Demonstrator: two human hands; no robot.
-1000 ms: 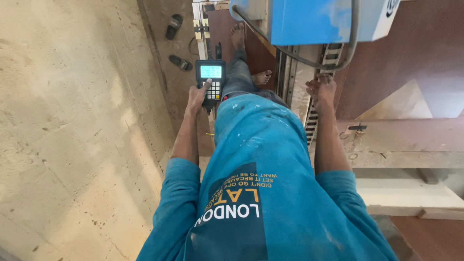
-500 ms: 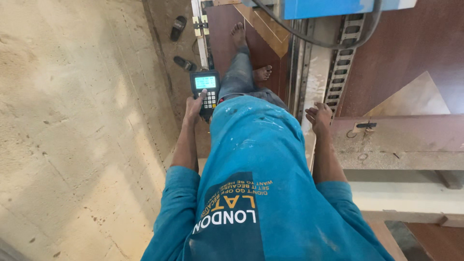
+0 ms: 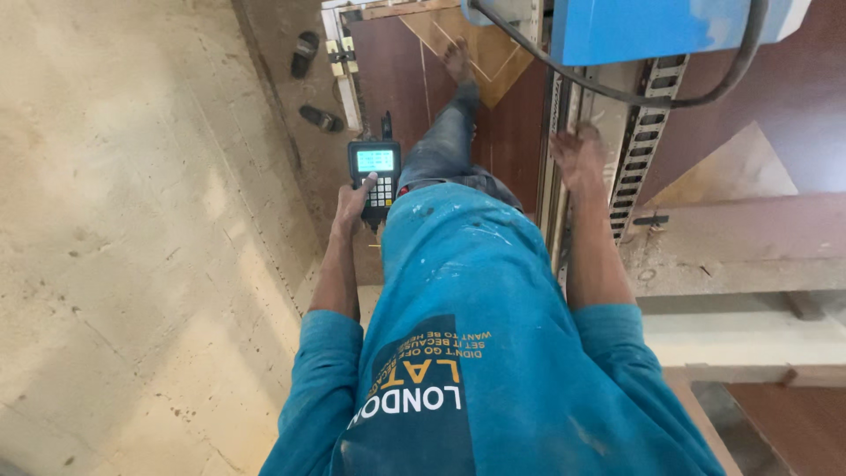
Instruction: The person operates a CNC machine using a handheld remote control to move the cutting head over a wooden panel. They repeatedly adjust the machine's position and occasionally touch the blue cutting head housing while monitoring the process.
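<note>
My left hand (image 3: 352, 204) grips a black handheld controller (image 3: 374, 169) with a lit green screen and a keypad, thumb against the keys. My right hand (image 3: 577, 159) is spread with its fingers apart, resting against the metal rail (image 3: 553, 132) of a machine, next to a black cable chain (image 3: 639, 159). It holds nothing. My blue paint-flecked shirt (image 3: 476, 291) fills the lower middle of the view. One bare foot (image 3: 456, 62) stands on a dark brown board (image 3: 397, 79) far below.
A blue machine housing (image 3: 652, 26) with a thick black cable (image 3: 617, 88) hangs at the top right. Two dark sandals (image 3: 304, 53) (image 3: 319, 117) lie on the dusty concrete floor (image 3: 132, 220). Pale wooden beams (image 3: 749, 264) cross on the right.
My right hand has lifted from beside my body up to the machine rail. The controller stays in my left hand. The view has drifted, so the blue housing shows more.
</note>
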